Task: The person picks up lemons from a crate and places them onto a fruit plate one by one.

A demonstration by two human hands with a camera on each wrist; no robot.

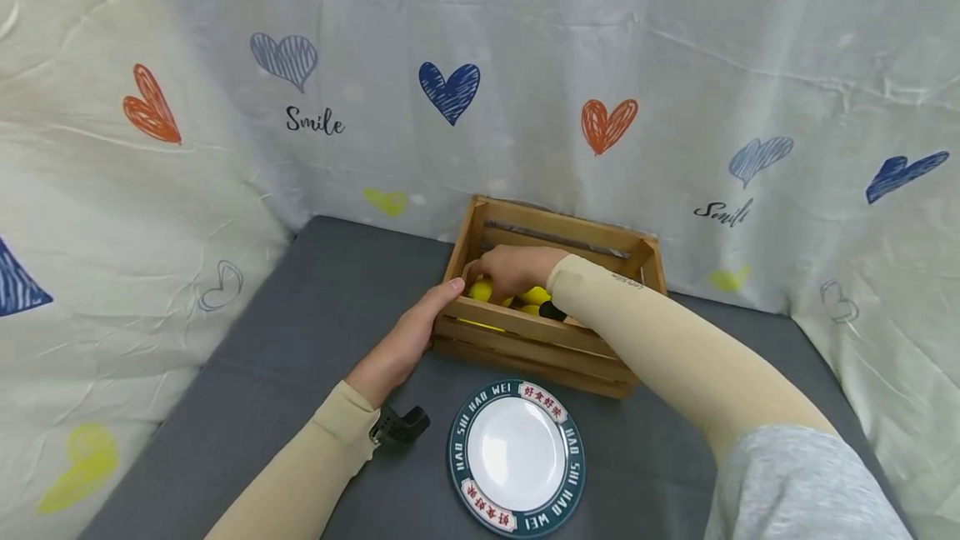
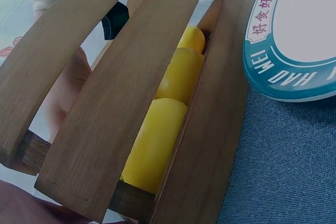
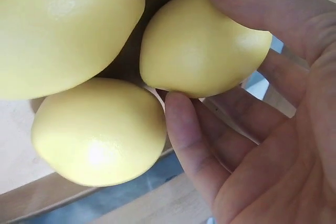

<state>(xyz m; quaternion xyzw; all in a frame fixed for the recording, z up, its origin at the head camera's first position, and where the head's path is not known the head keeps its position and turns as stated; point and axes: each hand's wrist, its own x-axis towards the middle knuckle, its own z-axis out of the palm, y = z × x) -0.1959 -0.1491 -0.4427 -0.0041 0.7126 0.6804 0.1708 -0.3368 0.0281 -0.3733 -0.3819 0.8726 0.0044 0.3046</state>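
A slatted wooden crate point(image 1: 525, 340) stands at the back of the table with several yellow lemons point(image 1: 535, 297) inside. My left hand point(image 1: 408, 336) grips the crate at its front left corner, thumb at the top rim; its other fingers are mostly hidden. Reaching over the front wall, my right hand point(image 1: 517, 267) is down in the left part of the crate. In the right wrist view, its thumb and fingers pinch one lemon point(image 3: 202, 48), with another lemon point(image 3: 100, 132) right beside it. More lemons point(image 2: 160, 140) show between the slats in the left wrist view.
A white plate point(image 1: 461, 432) with a dark green lettered rim lies in front of the crate. The grey table point(image 1: 300, 373) meets a hanging cloth point(image 1: 525, 48) printed with hearts behind the crate. A black strap device point(image 1: 405, 426) is on my left wrist.
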